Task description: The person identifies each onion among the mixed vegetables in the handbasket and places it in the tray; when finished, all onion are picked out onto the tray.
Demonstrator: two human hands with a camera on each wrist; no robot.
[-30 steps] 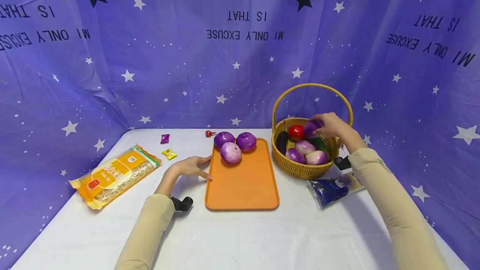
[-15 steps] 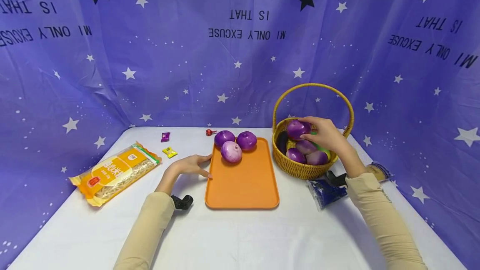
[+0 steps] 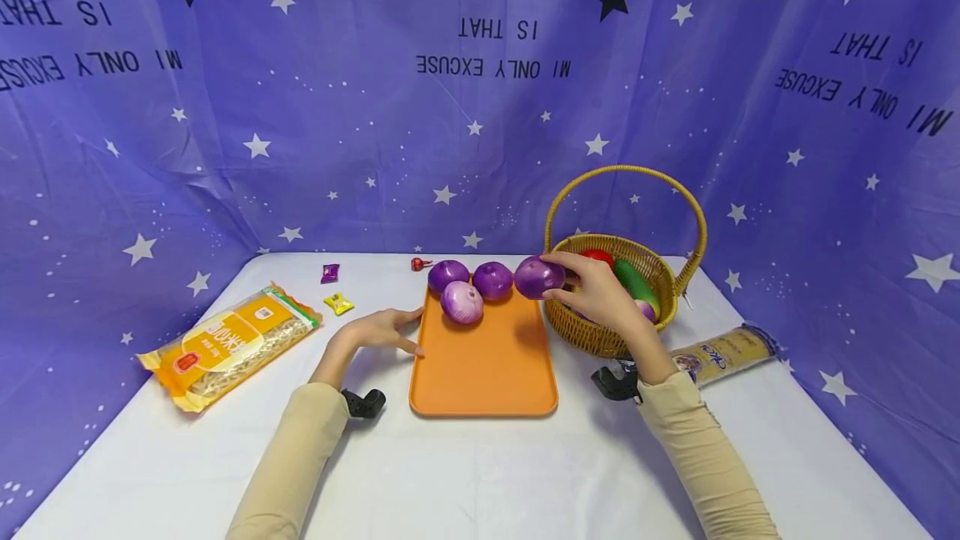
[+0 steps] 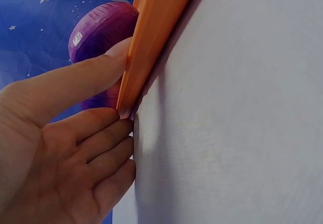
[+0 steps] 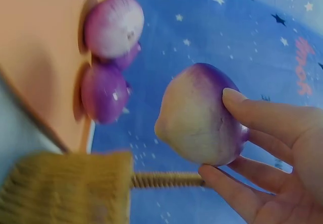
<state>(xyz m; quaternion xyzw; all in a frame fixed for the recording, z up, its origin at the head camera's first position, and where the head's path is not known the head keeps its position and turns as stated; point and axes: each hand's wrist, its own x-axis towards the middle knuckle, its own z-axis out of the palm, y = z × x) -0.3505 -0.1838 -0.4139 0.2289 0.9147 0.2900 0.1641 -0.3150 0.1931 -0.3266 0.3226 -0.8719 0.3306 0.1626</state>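
My right hand (image 3: 596,290) holds a purple onion (image 3: 538,277) between thumb and fingertips, raised above the right back corner of the orange tray (image 3: 483,373). In the right wrist view this onion (image 5: 199,115) shows a pale side and a pointed end. Three more onions sit at the tray's back left: a dark purple one (image 3: 447,277), another dark one (image 3: 492,281) and a paler one (image 3: 462,302) in front. My left hand (image 3: 378,332) rests at the tray's left edge, fingers spread. In the left wrist view its thumb (image 4: 103,65) lies against the orange rim (image 4: 146,47).
A wicker basket (image 3: 592,338) with a tall handle stands right of the tray, holding a red tomato (image 3: 598,256), a green vegetable (image 3: 633,283) and more. A noodle packet (image 3: 232,348) lies left, another packet (image 3: 727,352) right. Wrapped candies (image 3: 339,305) lie behind the left hand.
My right hand has lifted the onion out of the basket and carried it left to over the tray's corner. The left hand stays at the tray's edge.
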